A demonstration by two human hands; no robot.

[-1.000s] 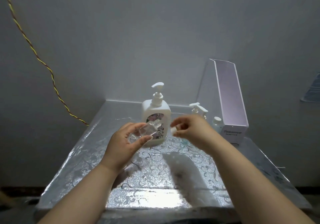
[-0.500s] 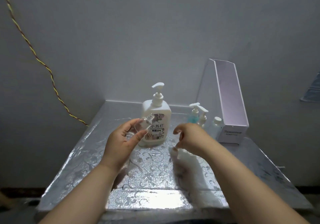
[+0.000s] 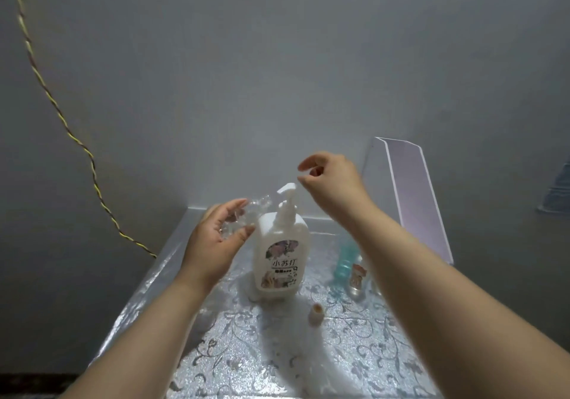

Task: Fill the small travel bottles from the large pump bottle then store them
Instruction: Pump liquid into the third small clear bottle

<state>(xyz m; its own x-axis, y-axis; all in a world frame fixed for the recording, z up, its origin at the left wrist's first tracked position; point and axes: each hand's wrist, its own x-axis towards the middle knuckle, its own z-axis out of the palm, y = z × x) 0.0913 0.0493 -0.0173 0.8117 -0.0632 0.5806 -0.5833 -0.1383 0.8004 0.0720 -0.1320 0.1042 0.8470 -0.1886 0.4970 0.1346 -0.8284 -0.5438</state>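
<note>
The large white pump bottle (image 3: 281,250) stands upright at the middle of the table. My left hand (image 3: 216,238) grips a small clear travel bottle (image 3: 251,213), tilted, with its open neck close to the left of the pump spout. My right hand (image 3: 331,179) hovers just above and right of the pump head, fingers loosely curled, holding nothing. The small bottle's cap (image 3: 316,313) lies on the table in front of the pump bottle.
A teal small bottle (image 3: 345,263) and a clear small bottle (image 3: 357,278) stand right of the pump bottle, partly behind my right forearm. A pale purple box (image 3: 416,201) leans at the back right. The table (image 3: 246,352) has a shiny patterned cover. A yellow cord (image 3: 77,142) hangs on the left wall.
My right hand put the cap down on the table and rose above the pump head. My left hand lifted the clear bottle up to the spout.
</note>
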